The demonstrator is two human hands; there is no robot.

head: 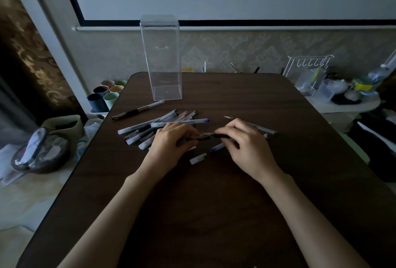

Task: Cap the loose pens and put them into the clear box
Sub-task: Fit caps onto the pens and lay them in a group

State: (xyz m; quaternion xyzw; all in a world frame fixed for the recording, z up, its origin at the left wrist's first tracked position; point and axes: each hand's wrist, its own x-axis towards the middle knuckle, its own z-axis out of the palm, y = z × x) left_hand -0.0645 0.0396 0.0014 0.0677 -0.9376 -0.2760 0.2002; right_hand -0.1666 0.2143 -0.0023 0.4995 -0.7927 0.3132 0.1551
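Note:
A tall clear box [163, 57] stands upright at the far left of the dark wooden table [214, 203], with nothing visible inside. Several loose pens [158, 123] lie in a pile in front of it, under and beyond my left hand [171, 141]. That hand grips a dark cap [200, 138]. My right hand [246, 141] holds a black pen [220, 135] whose tip points left and meets the cap. One loose clear cap [198, 158] and a blue-tipped pen [216, 147] lie just below my hands. Two more pens [257, 127] lie behind my right hand.
Several coloured cups [106, 94] stand off the table's far left corner. A bag and a round dark object [40, 152] lie on the floor at left. A white shelf with a wire rack [308, 68] and clutter is at the far right.

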